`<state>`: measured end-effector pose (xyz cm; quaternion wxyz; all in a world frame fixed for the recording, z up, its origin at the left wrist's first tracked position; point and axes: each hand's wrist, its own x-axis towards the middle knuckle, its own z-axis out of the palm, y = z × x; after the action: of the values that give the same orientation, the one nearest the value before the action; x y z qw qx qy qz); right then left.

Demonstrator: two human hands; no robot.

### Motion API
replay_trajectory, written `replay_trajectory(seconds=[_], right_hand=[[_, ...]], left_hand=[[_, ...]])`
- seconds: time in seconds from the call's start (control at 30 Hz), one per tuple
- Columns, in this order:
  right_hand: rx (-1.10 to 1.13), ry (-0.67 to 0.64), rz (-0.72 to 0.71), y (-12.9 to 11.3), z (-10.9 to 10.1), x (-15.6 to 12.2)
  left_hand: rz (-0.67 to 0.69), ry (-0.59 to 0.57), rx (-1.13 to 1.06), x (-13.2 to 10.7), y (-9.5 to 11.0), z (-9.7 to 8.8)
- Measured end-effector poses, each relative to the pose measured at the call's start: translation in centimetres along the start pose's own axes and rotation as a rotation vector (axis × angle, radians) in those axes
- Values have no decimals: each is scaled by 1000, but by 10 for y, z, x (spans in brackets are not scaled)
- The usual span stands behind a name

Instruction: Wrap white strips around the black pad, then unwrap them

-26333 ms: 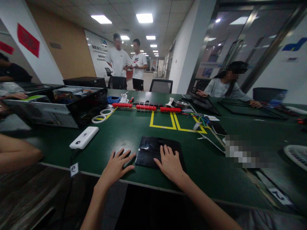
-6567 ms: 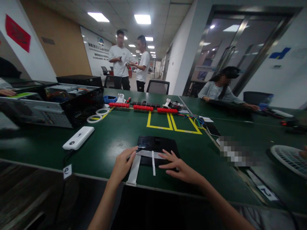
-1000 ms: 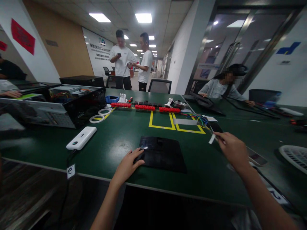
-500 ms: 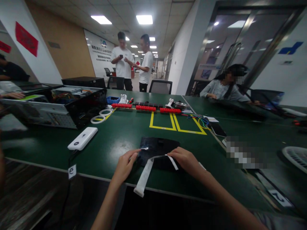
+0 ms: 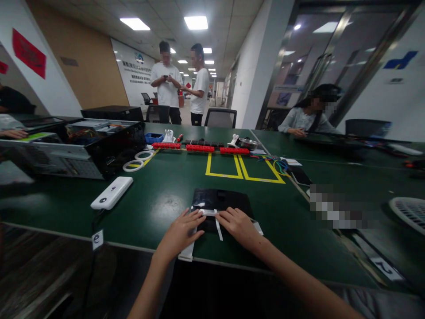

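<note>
A dark, glossy flat panel point(image 5: 232, 199) lies on the table in front of me, with a white tape-like strip point(image 5: 209, 212) across its surface. My left hand point(image 5: 182, 232) rests over the panel's left side, fingers spread, fingertips touching the strip's left end. On the other end lie the fingertips of my right hand point(image 5: 239, 227), stretched out over the panel; its thumb is hidden. A narrow white tail point(image 5: 219, 228) hangs down beside the right fingertips. Beneath my left hand, a wider white band point(image 5: 187, 251) runs to the table's front edge.
An opened computer case point(image 5: 76, 150) stands at the left, near a white power bank point(image 5: 112, 193) with a cable. Red strips point(image 5: 200, 148), white rings point(image 5: 133, 165) and coloured wires point(image 5: 280, 166) lie farther back. A white grille point(image 5: 408, 217) sits at right. Several people are nearby.
My right hand has moved left, from pinching the raised strip to lying over it. The strip now lies on the panel. My left hand has spread its fingers over the strip's left end.
</note>
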<state>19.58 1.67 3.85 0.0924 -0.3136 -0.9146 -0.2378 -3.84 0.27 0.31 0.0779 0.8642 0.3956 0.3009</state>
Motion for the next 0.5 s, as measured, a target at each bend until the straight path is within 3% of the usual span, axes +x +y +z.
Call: replay_trajectory(seconds=[0.5], right_hand=[[87, -47, -22, -1, 3, 1]], left_hand=[[-78, -26, 13, 0, -1, 4]])
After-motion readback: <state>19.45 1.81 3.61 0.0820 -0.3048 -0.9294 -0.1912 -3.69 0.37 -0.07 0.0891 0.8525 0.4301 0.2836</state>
